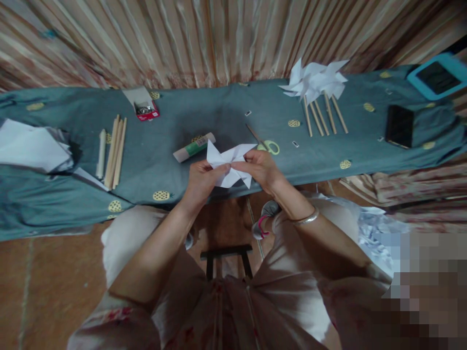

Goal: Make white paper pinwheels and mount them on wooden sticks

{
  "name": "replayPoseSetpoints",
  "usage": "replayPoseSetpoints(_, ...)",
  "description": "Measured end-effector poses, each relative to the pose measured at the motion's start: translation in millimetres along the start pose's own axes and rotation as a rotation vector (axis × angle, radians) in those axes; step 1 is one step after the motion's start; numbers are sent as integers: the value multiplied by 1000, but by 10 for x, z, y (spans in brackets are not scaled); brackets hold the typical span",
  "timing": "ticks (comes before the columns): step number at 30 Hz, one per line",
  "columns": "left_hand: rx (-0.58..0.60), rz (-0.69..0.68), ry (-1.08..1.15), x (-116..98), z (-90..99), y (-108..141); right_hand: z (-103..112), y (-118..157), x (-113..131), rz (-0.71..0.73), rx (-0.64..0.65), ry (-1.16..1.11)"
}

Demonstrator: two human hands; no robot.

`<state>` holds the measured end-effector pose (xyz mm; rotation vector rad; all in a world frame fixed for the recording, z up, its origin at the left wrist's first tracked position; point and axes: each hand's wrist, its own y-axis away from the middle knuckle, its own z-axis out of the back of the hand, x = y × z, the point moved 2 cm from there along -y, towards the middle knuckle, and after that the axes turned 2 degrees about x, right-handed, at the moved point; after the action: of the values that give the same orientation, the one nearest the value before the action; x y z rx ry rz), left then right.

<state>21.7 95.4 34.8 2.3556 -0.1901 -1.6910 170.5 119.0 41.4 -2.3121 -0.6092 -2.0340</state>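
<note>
Left hand (202, 179), right hand (265, 170): both grips pinching white folded-paper pinwheel (229, 154), pointed blades, over near edge of teal pineapple-print cloth-covered tabletop (317, 155), near green-and-white cylindrical tube (194, 147).

White is being shown by the pinwheel (232, 154) at the near edge of the desk (321, 155), yellow pineapples (161, 195) on teal by its cloth (153, 150), pale green by the scissor handles (267, 145), blue by the far right corner's tablet frame (415, 78).
</note>
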Motion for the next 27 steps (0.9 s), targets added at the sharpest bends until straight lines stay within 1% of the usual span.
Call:
replayPoseSetpoints(3,-31,27,55,-10,9,-25,40,-15,1,65,-43,31)
replayPoseSetpoints(5,-52,30,98,-32,23,-51,88,-3,30,163,-115,75)
replayPoseSetpoints(7,-59,34,138,-61,42,-77,127,48,89,279,-179,177)
replayPoseSetpoints(10,-70,27,164,-108,70,-101,131,191,218,483,-217,463)
replayPoseSetpoints(12,-82,16,156,-126,81,-103,93,290,289,625,-182,699)
replayPoseSetpoints(14,-80,12,144,-128,80,-100,52,350,314,717,-120,846)
replayPoseSetpoints(16,-63,13,140,-116,71,-95,30,356,295,740,-77,902)
replayPoseSetpoints(20,-45,2,141,-90,54,-87,44,276,206,703,-39,889)
replayPoseSetpoints(27,-74,-39,85,-87,31,-42,53,192,119,692,-73,833)
